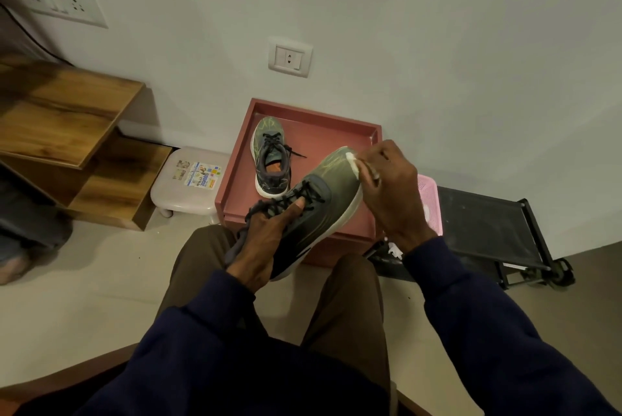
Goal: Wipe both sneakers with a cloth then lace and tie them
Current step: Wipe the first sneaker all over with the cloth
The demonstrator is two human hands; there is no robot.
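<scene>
red tray table (373,133), white wall (437,28), tiled floor (84,298)

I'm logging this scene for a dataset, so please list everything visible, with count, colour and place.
held sneaker: 1, olive and dark, white sole, in both hands
second sneaker: 1, same colours, on the tray
cloth: 1, white, at the held sneaker's toe
tray: 1, reddish, by the wall
stool: 1, cream, left of tray
wooden shelves: brown, far left
basket: 1, pink, right of tray
black cart: 1, right
wall sockets: 2, white
left hand: grips the laces area
right hand: presses the cloth
</scene>
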